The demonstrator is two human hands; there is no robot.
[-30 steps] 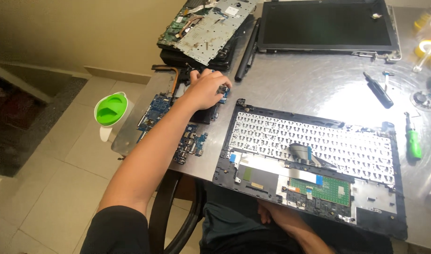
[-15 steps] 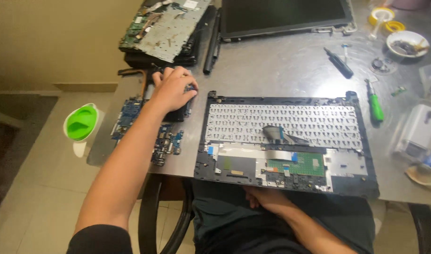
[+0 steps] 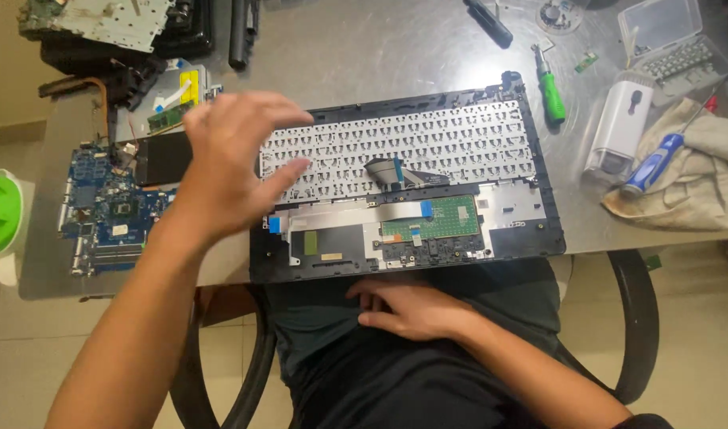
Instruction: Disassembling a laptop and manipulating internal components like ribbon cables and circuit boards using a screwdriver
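The left hand (image 3: 233,163) hovers spread wide and empty, fingers splayed and a little blurred, above the left end of the black laptop keyboard frame (image 3: 403,187) that lies underside up at the near edge of the grey metal table (image 3: 380,56); whether its fingertips touch the frame I cannot tell. Left of the hand lies a blue circuit board (image 3: 102,214) with a black rectangular part at its far right. The right hand (image 3: 411,308) rests loosely open on the person's dark-clothed lap, just below the frame's near edge, holding nothing. To the right lie a green-handled screwdriver (image 3: 550,91), a white device (image 3: 618,127) and a blue-handled screwdriver (image 3: 658,163) on a beige cloth (image 3: 697,195).
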